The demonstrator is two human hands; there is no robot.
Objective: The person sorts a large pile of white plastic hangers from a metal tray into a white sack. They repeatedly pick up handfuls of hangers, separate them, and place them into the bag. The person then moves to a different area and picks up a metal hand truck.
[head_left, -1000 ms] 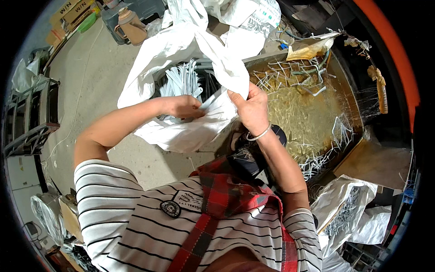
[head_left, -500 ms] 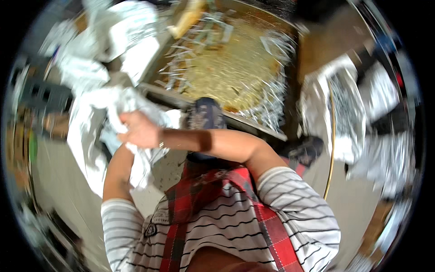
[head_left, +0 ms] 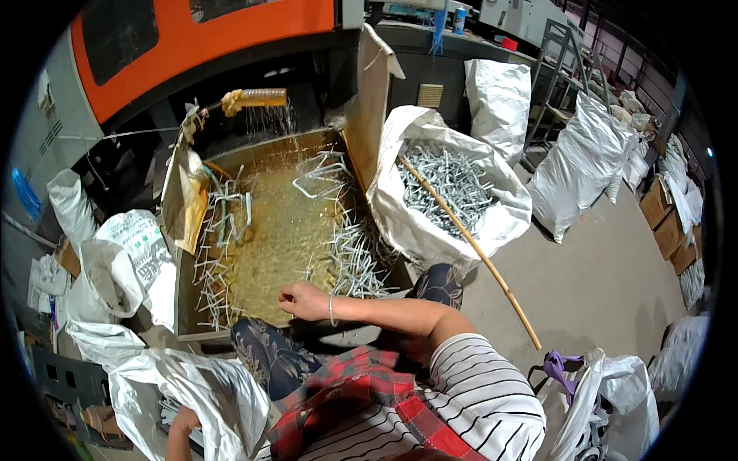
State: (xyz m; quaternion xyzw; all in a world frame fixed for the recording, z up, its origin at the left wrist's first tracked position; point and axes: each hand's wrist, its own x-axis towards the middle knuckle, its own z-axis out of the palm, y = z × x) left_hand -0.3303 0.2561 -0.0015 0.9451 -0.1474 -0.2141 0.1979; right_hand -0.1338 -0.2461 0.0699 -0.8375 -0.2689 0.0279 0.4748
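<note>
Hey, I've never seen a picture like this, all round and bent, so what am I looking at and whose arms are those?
The picture comes from a wide fisheye camera worn on a person's head, looking down, so straight edges bend. The arms are that person's own. Their right hand reaches over a metal tray of yellowish liquid with pale metal clips lying in it; it seems to hold nothing. Their left hand sits low, against a white sack; its grip is hidden. Beside the tray stands an open sack of clips with a wooden stick leaning in it. Behind is an orange machine.
</note>
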